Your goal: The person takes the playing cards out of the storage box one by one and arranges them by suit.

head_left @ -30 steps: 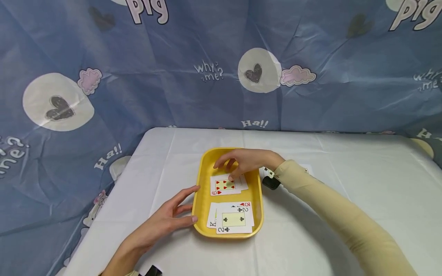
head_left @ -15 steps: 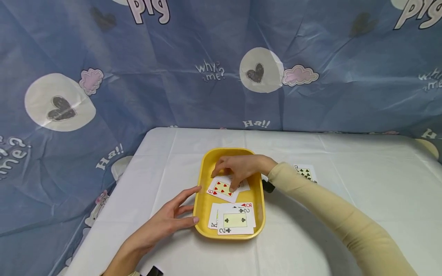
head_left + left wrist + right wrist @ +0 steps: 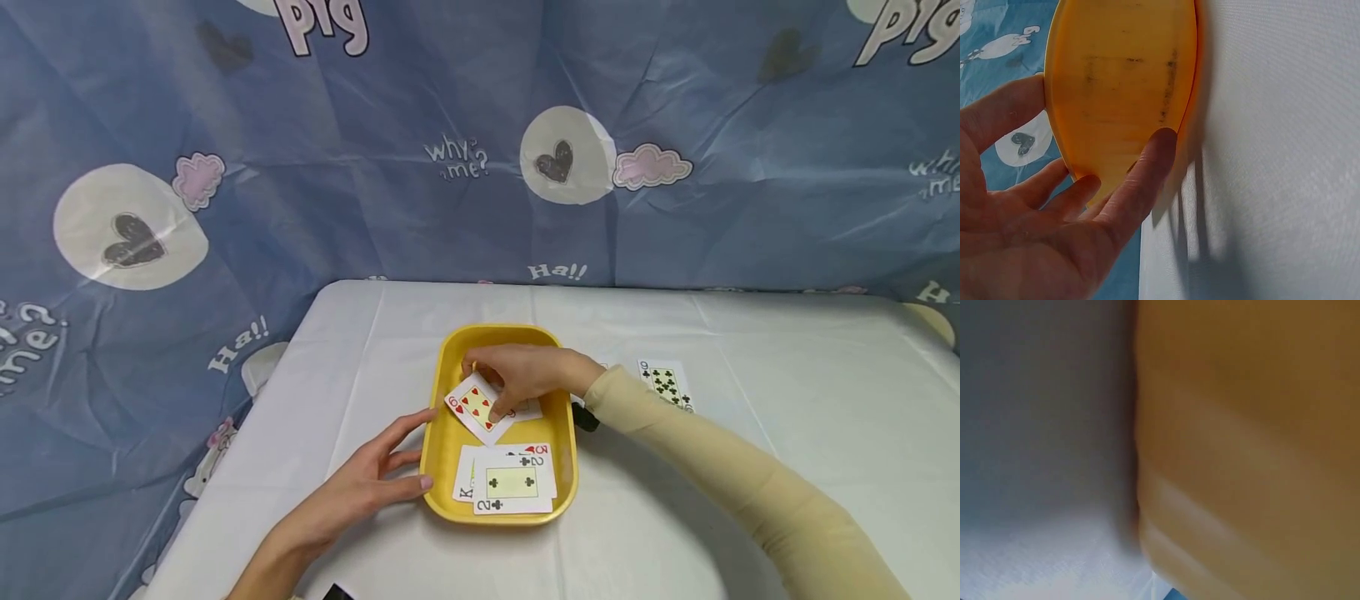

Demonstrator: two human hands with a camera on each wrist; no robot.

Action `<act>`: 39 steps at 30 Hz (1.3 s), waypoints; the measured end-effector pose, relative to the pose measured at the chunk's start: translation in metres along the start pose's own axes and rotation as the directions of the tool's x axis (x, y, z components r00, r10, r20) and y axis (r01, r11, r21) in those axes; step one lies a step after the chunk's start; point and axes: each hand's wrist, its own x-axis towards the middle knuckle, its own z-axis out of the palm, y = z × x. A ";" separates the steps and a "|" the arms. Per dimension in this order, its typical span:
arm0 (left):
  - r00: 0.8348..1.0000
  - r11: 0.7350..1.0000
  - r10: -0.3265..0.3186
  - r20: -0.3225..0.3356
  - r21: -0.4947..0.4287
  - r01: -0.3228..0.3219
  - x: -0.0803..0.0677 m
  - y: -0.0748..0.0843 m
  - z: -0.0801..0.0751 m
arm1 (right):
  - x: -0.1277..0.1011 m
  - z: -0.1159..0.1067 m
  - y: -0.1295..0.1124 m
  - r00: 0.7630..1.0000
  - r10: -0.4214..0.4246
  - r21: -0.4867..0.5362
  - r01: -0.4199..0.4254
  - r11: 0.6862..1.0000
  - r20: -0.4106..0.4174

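A yellow tray [image 3: 441, 433] sits on the white table. My right hand [image 3: 517, 377] reaches into its far half and pinches a six of hearts card [image 3: 472, 407], lifting it tilted over other cards [image 3: 529, 410]. A small pile topped by a two of clubs [image 3: 512, 482] lies in the tray's near half. My left hand [image 3: 367, 483] rests with straight fingers against the tray's left rim [image 3: 1116, 112]. The right wrist view shows only the blurred tray wall [image 3: 1241, 456].
A nine of clubs card [image 3: 664, 383] lies face up on the table right of the tray. A blue printed cloth [image 3: 300, 167] hangs behind and to the left of the table. The table's left edge [image 3: 247, 433] is close to my left hand.
My right hand has turned the six of hearts and lifted its left end, drawing it toward the tray's left side. The nine of clubs came into view as my arm shifted. The left hand stayed.
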 end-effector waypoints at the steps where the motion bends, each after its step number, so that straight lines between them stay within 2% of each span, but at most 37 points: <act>1: 1.000 1.000 0.000 0.000 0.000 0.000 0.000 0.000 0.000 | -0.001 0.001 0.000 1.000 -0.010 0.001 0.010 1.000 -0.014; 4: 1.000 1.000 -0.006 -0.001 0.003 0.006 0.000 0.000 0.001 | -0.003 0.000 -0.001 0.996 -0.043 0.010 0.044 0.999 -0.080; 7: 1.000 1.000 -0.001 0.002 0.007 0.001 0.000 0.000 0.001 | -0.005 -0.002 0.001 0.979 -0.084 0.028 0.090 0.995 -0.183; 13: 1.000 1.000 -0.003 -0.004 0.015 0.003 0.001 0.001 0.001 | -0.007 -0.005 0.005 0.917 -0.131 0.094 0.178 0.980 -0.376; 20: 1.000 1.000 -0.009 -0.005 0.018 0.010 0.002 0.000 0.001 | -0.009 -0.005 0.007 0.846 -0.091 0.193 0.223 0.955 -0.526; 23: 1.000 1.000 -0.003 -0.003 0.017 0.003 0.002 0.000 0.001 | -0.010 -0.005 0.008 0.795 -0.065 0.237 0.256 0.937 -0.603; 29: 1.000 1.000 0.010 0.001 0.015 -0.010 0.003 0.001 0.001 | -0.013 -0.006 0.010 0.646 0.018 0.321 0.355 0.878 -0.763; 31: 1.000 1.000 0.010 0.001 0.013 -0.010 0.002 0.002 0.001 | -0.015 -0.006 0.008 0.604 0.042 0.331 0.375 0.866 -0.796; 34: 1.000 1.000 -0.001 0.001 0.012 0.001 0.002 0.002 0.002 | -0.023 -0.007 -0.001 0.564 0.064 0.333 0.390 0.859 -0.823; 39: 1.000 1.000 -0.017 0.004 -0.008 0.017 0.002 0.001 0.002 | -0.040 -0.009 -0.017 0.525 0.102 0.343 0.386 0.857 -0.845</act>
